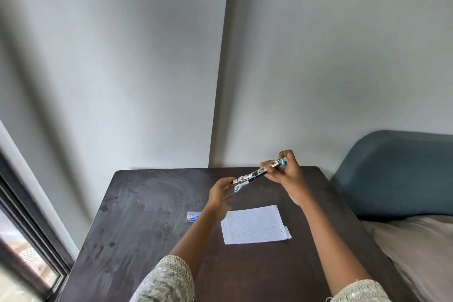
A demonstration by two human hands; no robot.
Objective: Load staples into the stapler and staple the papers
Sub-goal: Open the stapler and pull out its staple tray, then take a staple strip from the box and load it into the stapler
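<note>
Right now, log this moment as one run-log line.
stapler: opened, held above table | right hand: grips rear | left hand: at front | staple box, papers: on table

Stapler (257, 174) opened, aloft, papers (255, 224) flat below

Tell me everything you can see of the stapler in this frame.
The stapler is a slim, silvery metal one with blue plastic parts showing at both ends. It is swung open, stretched out nearly straight, and held in the air above the far part of the dark table, tilted so its right end sits higher. The right hand pinches the upper end by the blue tip; the left hand meets the lower end with spread fingers. Whether staples sit in the channel cannot be told.
</note>
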